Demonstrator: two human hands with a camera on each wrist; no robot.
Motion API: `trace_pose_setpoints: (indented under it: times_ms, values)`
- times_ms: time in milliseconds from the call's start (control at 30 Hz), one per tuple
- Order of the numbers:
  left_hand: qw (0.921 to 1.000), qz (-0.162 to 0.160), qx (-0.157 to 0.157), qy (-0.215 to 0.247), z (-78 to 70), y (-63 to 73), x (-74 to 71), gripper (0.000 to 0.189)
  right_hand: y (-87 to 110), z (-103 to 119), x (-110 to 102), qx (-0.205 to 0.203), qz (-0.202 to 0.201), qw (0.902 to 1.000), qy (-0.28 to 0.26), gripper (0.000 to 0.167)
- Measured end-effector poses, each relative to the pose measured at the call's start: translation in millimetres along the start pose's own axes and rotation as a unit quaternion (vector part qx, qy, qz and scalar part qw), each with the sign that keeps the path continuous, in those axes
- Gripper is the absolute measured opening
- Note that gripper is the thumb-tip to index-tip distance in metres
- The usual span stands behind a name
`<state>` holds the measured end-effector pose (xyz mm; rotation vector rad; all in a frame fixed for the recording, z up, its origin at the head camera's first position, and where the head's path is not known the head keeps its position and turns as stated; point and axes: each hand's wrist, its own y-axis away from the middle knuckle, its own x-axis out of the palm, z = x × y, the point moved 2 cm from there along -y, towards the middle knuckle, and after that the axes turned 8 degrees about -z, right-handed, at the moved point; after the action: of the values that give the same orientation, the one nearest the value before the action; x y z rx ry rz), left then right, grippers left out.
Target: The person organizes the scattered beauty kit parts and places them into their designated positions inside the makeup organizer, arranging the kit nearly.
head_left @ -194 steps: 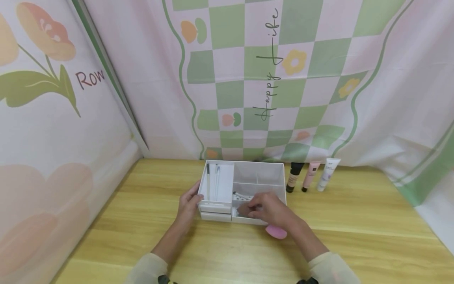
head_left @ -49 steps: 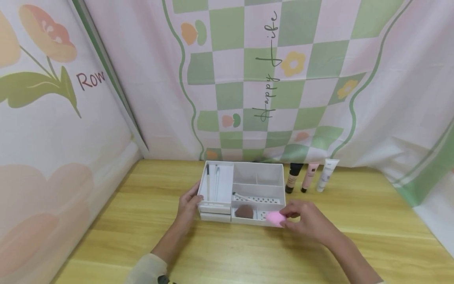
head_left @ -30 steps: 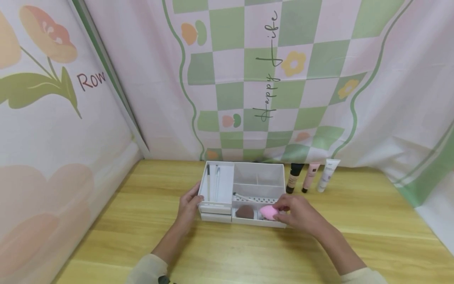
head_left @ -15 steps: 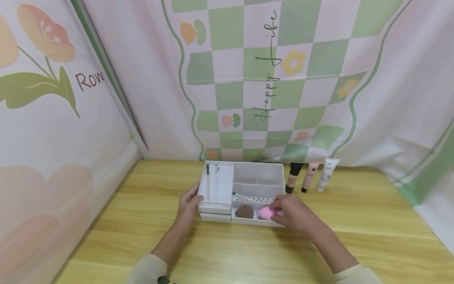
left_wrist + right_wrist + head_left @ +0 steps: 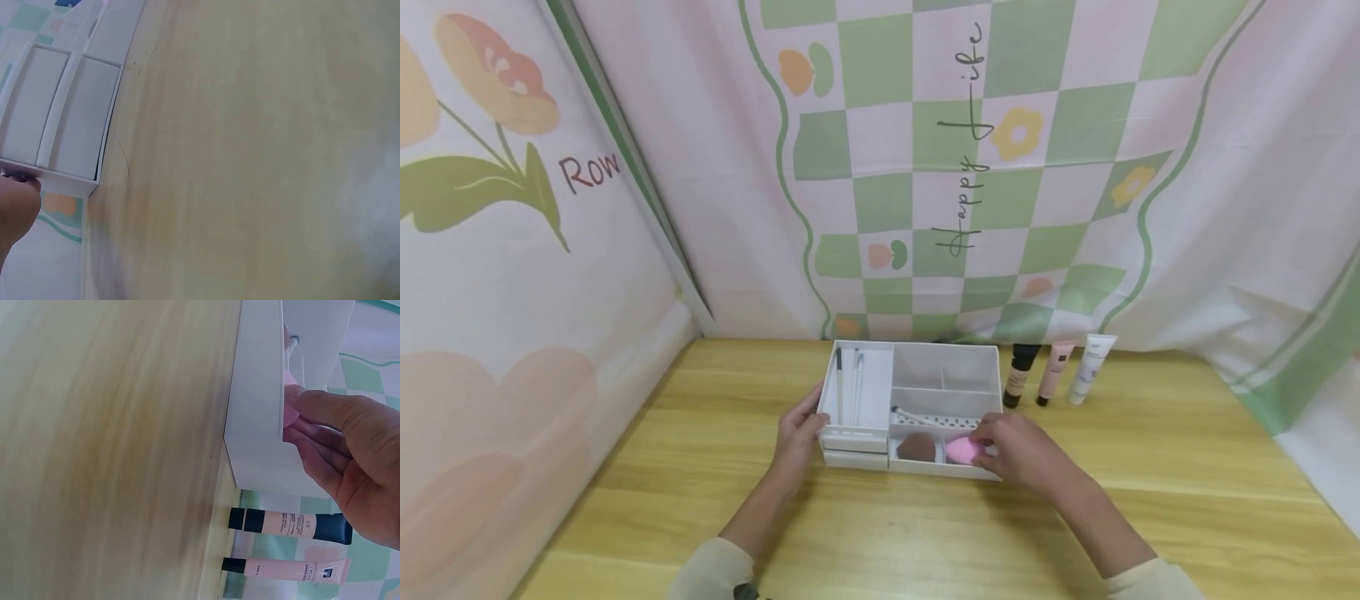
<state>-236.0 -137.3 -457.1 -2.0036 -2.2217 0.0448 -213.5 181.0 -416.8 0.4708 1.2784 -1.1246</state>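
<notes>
A white organizer box (image 5: 877, 387) with compartments and small drawers stands at the back of the table. My left hand (image 5: 799, 433) grips its left side, thumb at the top front corner. My right hand (image 5: 1018, 450) pinches a pink makeup sponge (image 5: 962, 451) between thumb and fingers, low in the front right compartment. In the right wrist view, the front wall partly hides the sponge (image 5: 290, 412). Left of it, a brown makeup sponge (image 5: 917, 447) sits in the same front row. Behind them a thin white-handled brush (image 5: 913, 415) lies over a dotted liner.
Two slim brushes (image 5: 840, 387) lie in the box's left tray. Right of the box stand a black-capped beige tube (image 5: 1018, 379), a pink tube (image 5: 1055, 375) and a white tube (image 5: 1092, 371). A patterned curtain (image 5: 880, 200) hangs right behind the box.
Earlier my right hand was at the brown sponge and the pink one lay before the box. It then carried the pink sponge over the front wall into the compartment. My left hand stayed put.
</notes>
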Motion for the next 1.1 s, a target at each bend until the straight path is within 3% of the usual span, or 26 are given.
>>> trace_pose_setpoints:
  times_ms: [1100]
  values:
    - [0.9999,-0.004,-0.004,0.009,-1.7,1.1,0.2,0.060,2.6,0.5,0.8,-0.005,-0.012,0.9999,0.004,0.012]
